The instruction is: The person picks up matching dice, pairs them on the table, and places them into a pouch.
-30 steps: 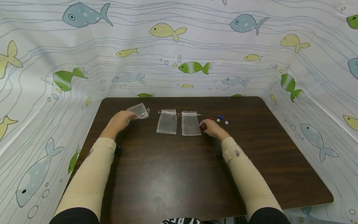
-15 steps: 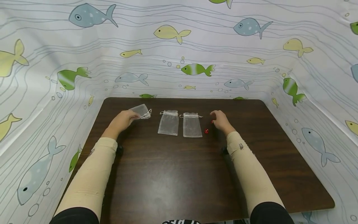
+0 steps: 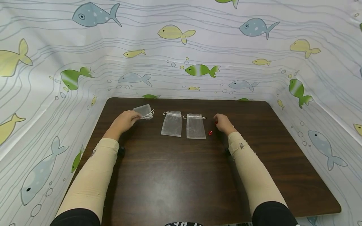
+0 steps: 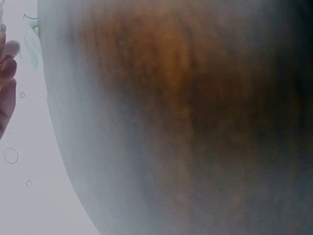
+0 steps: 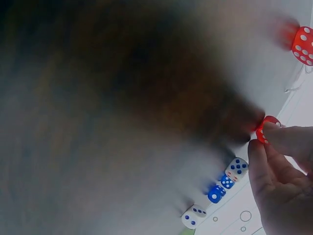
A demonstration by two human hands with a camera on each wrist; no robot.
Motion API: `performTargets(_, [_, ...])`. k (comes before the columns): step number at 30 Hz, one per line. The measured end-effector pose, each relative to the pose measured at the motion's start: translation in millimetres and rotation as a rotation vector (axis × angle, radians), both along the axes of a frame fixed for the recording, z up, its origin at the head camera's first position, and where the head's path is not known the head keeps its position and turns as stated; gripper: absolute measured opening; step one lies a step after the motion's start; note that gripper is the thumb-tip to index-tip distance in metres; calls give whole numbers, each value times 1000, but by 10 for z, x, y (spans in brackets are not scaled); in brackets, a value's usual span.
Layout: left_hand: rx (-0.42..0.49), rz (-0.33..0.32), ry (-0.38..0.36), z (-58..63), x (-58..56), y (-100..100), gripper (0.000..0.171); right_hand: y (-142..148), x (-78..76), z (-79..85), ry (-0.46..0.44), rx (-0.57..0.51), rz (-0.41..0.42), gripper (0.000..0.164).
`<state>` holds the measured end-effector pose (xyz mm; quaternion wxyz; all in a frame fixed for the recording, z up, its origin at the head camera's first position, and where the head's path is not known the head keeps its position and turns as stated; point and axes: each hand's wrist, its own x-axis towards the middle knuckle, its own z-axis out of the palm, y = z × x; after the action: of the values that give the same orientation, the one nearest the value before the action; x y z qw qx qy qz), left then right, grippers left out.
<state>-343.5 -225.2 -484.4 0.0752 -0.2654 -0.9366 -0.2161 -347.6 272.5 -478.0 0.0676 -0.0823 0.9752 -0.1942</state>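
Note:
On the left of the table, my left hand (image 3: pixel 124 121) pinches the near edge of a white mesh drawstring bag (image 3: pixel 144 110). In the left wrist view only some fingertips (image 4: pixel 7 100) show at the edge. My right hand (image 3: pixel 224 124) pinches a red die (image 5: pixel 260 132) between thumb and fingers, low over the wood. A second red die (image 3: pixel 210 132) lies nearer to me, just right of the rightmost bag. Two more mesh bags, the middle one (image 3: pixel 171 125) and the right one (image 3: pixel 196 127), lie flat between my hands.
Beyond my right hand, in the right wrist view, are a white die (image 5: pixel 236 169), two blue dice (image 5: pixel 215 194) and another white die (image 5: pixel 193 217); the hand hides them in the head view. Fish-print sheeting (image 3: pixel 169 69) surrounds the brown table (image 3: pixel 164 175).
My right hand has left the nearer red die beside the bag, moved right and away from me, and now pinches the other red die. My left hand stays on its bag.

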Motion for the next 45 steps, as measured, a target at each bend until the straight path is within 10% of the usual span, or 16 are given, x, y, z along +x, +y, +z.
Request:
performTargets(21, [52, 25, -12, -10, 19, -6, 14, -59, 164, 5, 19, -16, 117, 40])
performTargets(45, [119, 82, -197, -66, 28, -39, 13, -56, 279, -2, -37, -29, 118, 37])
